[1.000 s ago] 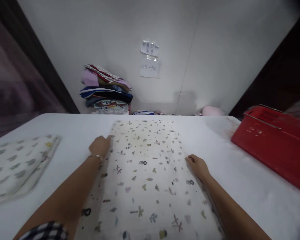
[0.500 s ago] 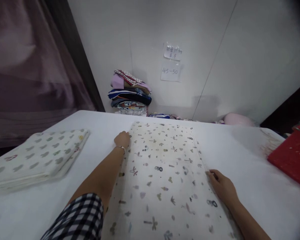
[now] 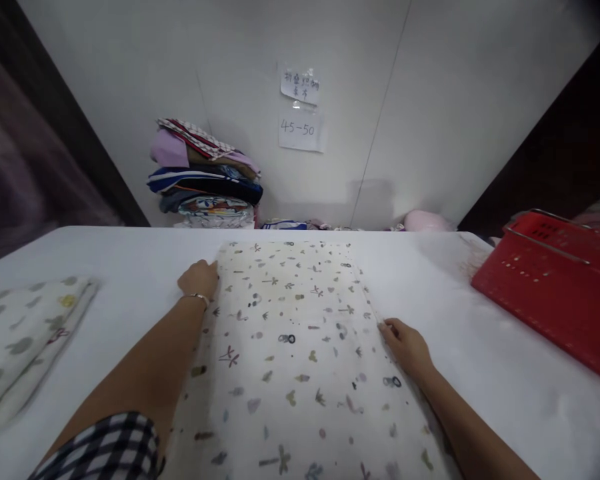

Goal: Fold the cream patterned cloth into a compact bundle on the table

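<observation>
Printed cloth [image 3: 290,360], one, laid flat on the bench [image 3: 455,367]; long axis running from the near side towards the far edge, far end square-cornered and close to that edge, slightly left of its middle; near end out of view. Thin, soft woven-looking fabric, off-white, with small scattered motifs in grey, green, mustard and dull red; a band along the left side shows darker. Bench: one, pale, smooth-topped, its two far corners visible. Left hand [image 3: 199,279]: one, fingers curled, at the cloth's left edge towards the far end; whether it grips the fabric cannot be told. Bracelet [image 3: 196,297], one, thin, on the left wrist. Sleeve [image 3: 105,447], one, black-and-white check, on the left arm. Right hand [image 3: 405,343]: one, thumb and fingers closed on the cloth's right edge, nearer the wearer than the left. Folded cloth [image 3: 17,340], one, off-white with grey-green blotches, layered, lying by the bench's left edge. Basket [image 3: 555,287], one, red, rigid, perforated, with metal handle, at the right edge. Stack of folded textiles [image 3: 210,183], one, patterned and plain, beyond the far edge, left of centre; layers not countable. Pink bundle [image 3: 425,221], one, rounded, beyond the far right. Paper notices [image 3: 301,130], two, handwritten, on the wall [image 3: 340,47], one above the other.
</observation>
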The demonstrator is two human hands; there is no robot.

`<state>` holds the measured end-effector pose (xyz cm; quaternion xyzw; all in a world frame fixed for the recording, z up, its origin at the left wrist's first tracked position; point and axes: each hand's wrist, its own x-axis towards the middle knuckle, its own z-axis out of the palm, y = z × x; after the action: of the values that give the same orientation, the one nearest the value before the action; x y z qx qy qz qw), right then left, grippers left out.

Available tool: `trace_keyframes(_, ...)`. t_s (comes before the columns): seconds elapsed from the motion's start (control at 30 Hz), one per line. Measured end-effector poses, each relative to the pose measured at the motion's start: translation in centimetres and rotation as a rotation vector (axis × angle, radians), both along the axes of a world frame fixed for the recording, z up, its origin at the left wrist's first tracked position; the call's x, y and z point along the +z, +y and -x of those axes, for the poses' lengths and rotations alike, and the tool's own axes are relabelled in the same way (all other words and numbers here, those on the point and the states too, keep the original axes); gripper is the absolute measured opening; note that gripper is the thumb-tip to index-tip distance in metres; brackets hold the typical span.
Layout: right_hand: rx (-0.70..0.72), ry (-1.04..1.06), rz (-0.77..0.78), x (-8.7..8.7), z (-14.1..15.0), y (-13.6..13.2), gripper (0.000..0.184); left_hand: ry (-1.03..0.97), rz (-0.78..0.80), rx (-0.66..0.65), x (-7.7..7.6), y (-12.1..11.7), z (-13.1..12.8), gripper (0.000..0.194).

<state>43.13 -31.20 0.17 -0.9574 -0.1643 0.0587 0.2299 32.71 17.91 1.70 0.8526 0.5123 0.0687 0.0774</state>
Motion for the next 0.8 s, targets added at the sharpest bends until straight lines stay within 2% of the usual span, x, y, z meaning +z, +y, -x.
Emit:
trace_keyframes(0.27,0.02,0.084,0.003,0.9,-1.0,0.5,0.035,-0.019,0.053,0.024,1.5,-0.5,-0.7,0.061)
trace_keyframes(0.4,0.013,0.064,0.062,0.9,-1.4,0.9,0.034,-0.031,0.053,0.02,1.2,0.3,-1.7,0.06)
trace_keyframes(0.6,0.01,0.01,0.108,0.4,-0.5,0.9,0.034,-0.017,0.062,0.005,0.7,1.8,-2.8,0.049)
trace_keyframes(0.8,-0.004,0.035,0.094,0.2,-0.2,0.8,0.037,-0.038,0.054,0.009,0.9,1.7,-3.0,0.055)
